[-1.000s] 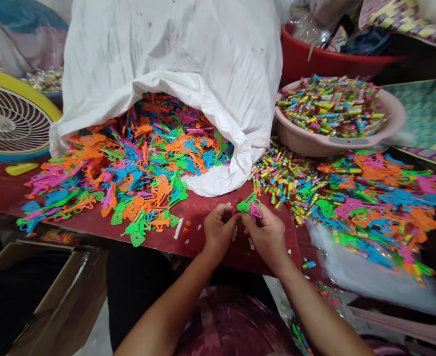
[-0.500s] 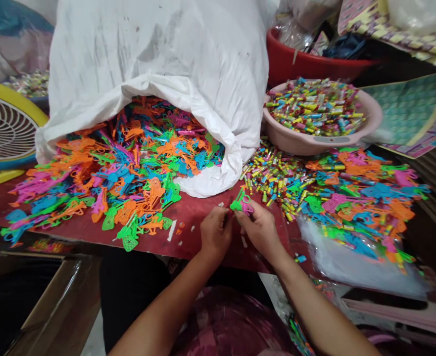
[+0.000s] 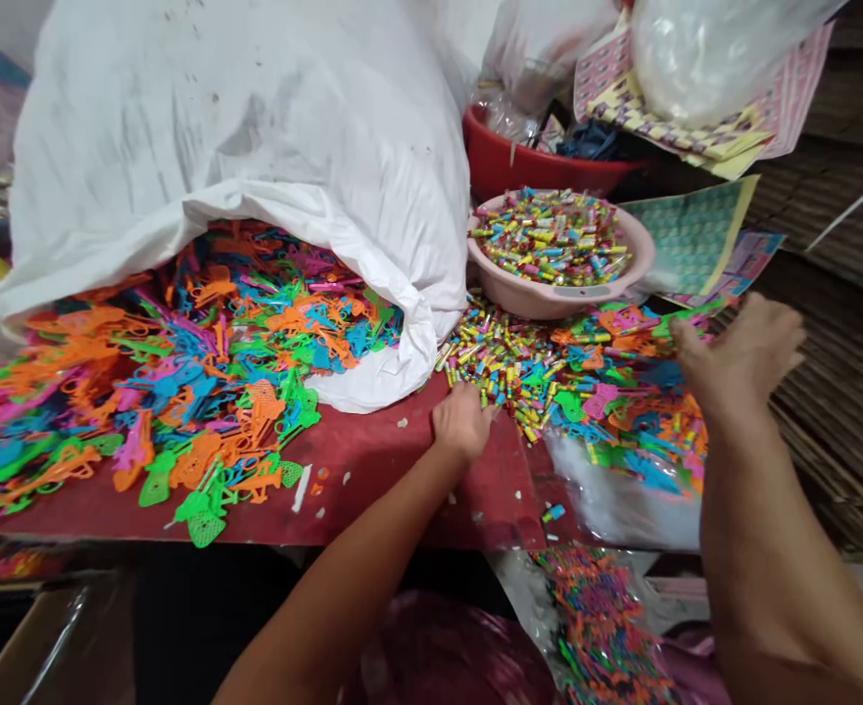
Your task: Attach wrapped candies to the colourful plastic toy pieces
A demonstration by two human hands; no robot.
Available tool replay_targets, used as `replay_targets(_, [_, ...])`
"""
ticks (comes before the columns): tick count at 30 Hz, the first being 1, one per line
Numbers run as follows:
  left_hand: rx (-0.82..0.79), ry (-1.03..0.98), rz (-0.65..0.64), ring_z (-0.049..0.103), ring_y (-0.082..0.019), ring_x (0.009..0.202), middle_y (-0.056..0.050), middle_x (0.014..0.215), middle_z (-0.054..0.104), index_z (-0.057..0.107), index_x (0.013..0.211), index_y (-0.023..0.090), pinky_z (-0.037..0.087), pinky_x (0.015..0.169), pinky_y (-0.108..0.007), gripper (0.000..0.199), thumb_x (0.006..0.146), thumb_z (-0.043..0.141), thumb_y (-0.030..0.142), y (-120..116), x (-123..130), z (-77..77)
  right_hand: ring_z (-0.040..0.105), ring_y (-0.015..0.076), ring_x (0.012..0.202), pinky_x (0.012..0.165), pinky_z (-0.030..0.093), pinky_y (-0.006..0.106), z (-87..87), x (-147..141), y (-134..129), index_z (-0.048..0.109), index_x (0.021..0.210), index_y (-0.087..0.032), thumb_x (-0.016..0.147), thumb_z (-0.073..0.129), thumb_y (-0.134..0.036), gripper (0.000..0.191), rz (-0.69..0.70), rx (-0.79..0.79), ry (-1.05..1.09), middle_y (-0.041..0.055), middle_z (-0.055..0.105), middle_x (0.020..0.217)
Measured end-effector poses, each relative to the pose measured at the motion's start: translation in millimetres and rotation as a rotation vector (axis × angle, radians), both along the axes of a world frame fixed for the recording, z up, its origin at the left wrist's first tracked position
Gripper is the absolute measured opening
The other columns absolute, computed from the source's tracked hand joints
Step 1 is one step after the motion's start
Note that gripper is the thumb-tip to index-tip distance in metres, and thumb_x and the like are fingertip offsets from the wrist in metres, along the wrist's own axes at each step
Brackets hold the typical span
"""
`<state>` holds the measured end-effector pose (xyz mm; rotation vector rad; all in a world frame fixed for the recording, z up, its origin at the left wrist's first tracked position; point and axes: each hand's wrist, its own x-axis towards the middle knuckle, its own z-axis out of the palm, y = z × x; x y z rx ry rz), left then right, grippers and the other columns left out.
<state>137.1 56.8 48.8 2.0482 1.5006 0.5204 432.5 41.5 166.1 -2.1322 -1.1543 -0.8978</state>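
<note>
My left hand [image 3: 463,423] is at the near edge of a heap of small, bright-coloured tubes [image 3: 508,352]. Its fingers are curled and point down, and whatever they pinch is hidden. My right hand [image 3: 743,352] is stretched out over the far side of the right-hand pile of plastic toy guns [image 3: 599,399], fingers apart, with nothing visible in them. A green toy piece [image 3: 702,313] lies close to its thumb. On the left, many orange, green, blue and pink toy guns [image 3: 217,392] spill from a large white sack [image 3: 269,108].
A pink basin [image 3: 585,299] heaped with small tubes stands behind the loose ones. A red basin [image 3: 549,168] is farther back. Clear plastic bags [image 3: 607,499] lie at the right of the red tabletop [image 3: 402,480]. Packed toys [image 3: 599,617] sit below the edge.
The hands were together at the centre holding a green and pink toy. My right hand has swung to the far right and opened; my left has moved to the tubes. The view turned right.
</note>
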Motion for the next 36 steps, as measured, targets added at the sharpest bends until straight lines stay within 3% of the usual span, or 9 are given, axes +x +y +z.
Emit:
replay_targets(2, [-0.019,0.015,0.028,0.065,-0.026,0.097,-0.011,0.115,0.063,0.063,0.102,0.019,0.046,0.077,-0.034,0.021,0.091,0.056,0.036,4.0,8.7,0.3,0.045,0.0352,0.114,0.091,0.038,0.048,1.1,-16.2,-1.3,0.056,0.121,-0.010,0.079,0.073,-0.033,0.050,0.067,0.038,-0.105,0.0254,0.052,0.123])
replay_targets(5, [-0.037,0.000,0.057,0.065,-0.026,0.093,-0.012,0.113,0.063,0.063,0.098,0.019,0.045,0.073,-0.033,0.014,0.089,0.056,0.027,1.9,2.0,-1.4,0.051,0.0285,0.113,0.096,0.041,0.041,-19.3,-73.0,-4.0,0.059,0.121,-0.013,0.089,0.057,-0.027,0.034,0.544,0.012,-0.046,0.0172,0.058,0.117])
replay_targets(9, [0.020,-0.119,0.106,0.063,-0.022,0.081,-0.007,0.089,0.066,0.062,0.090,0.018,0.040,0.069,-0.031,0.009,0.083,0.058,0.019,-13.7,-38.5,-10.4,0.060,0.0237,0.098,0.087,0.048,0.036,-54.3,-164.2,5.6,0.063,0.115,-0.019,0.094,0.050,-0.023,0.025,1.072,-0.115,0.237,0.0090,0.063,0.106])
replay_targets(13, [0.038,-0.475,0.180,0.059,-0.017,0.072,-0.002,0.078,0.064,0.065,0.090,0.020,0.039,0.065,-0.027,0.010,0.083,0.059,0.021,-36.3,-89.5,-27.2,0.061,0.0208,0.093,0.083,0.048,0.030,-71.1,-240.6,39.6,0.066,0.111,-0.017,0.094,0.050,-0.017,0.023,1.338,-0.283,0.353,0.0073,0.064,0.100])
replay_targets(18, [-0.019,-0.861,0.320,0.059,-0.016,0.075,-0.004,0.087,0.067,0.068,0.097,0.018,0.044,0.067,-0.026,0.017,0.082,0.064,0.023,-51.9,-121.6,-42.4,0.061,0.0206,0.101,0.088,0.045,0.026,-81.7,-317.6,99.8,0.069,0.108,-0.015,0.096,0.055,-0.019,0.019,0.951,-0.706,0.281,0.0079,0.066,0.103])
replay_targets(21, [-0.024,-0.940,0.337,0.059,-0.016,0.076,-0.004,0.086,0.067,0.070,0.096,0.018,0.046,0.070,-0.026,0.018,0.081,0.070,0.028,-52.8,-124.8,-42.9,0.063,0.0287,0.097,0.083,0.047,0.033,-92.4,-350.5,123.0,0.070,0.099,-0.009,0.097,0.057,-0.029,0.025,0.760,-0.766,0.286,0.0163,0.067,0.098])
replay_targets(24, [0.010,-0.975,0.333,0.061,-0.016,0.079,-0.004,0.089,0.068,0.070,0.093,0.018,0.047,0.073,-0.027,0.016,0.082,0.070,0.030,-52.7,-125.2,-38.9,0.063,0.0312,0.100,0.081,0.048,0.034,-102.7,-367.7,129.7,0.065,0.112,-0.006,0.090,0.068,-0.031,0.033,0.659,-0.773,0.284,0.0198,0.065,0.108])
replay_targets(30, [-0.086,-1.213,0.351,0.066,-0.016,0.088,-0.006,0.093,0.071,0.062,0.099,0.017,0.050,0.082,-0.028,0.019,0.089,0.063,0.032,-54.7,-124.9,-36.1,0.063,0.0270,0.095,0.073,0.044,0.029,-103.4,-356.2,116.6,0.064,0.110,-0.012,0.086,0.061,-0.012,0.024,0.676,-0.772,0.224,0.0134,0.067,0.102])
replay_targets(36, [-0.146,-1.358,0.464,0.065,-0.013,0.072,-0.001,0.082,0.065,0.057,0.114,0.016,0.052,0.070,-0.025,0.034,0.088,0.064,0.036,-54.6,-126.7,-30.5,0.058,0.0195,0.081,0.068,0.037,0.025,-86.6,-314.1,71.6,0.063,0.090,-0.017,0.091,0.058,-0.017,0.004,0.890,-0.769,0.134,0.0035,0.063,0.085])
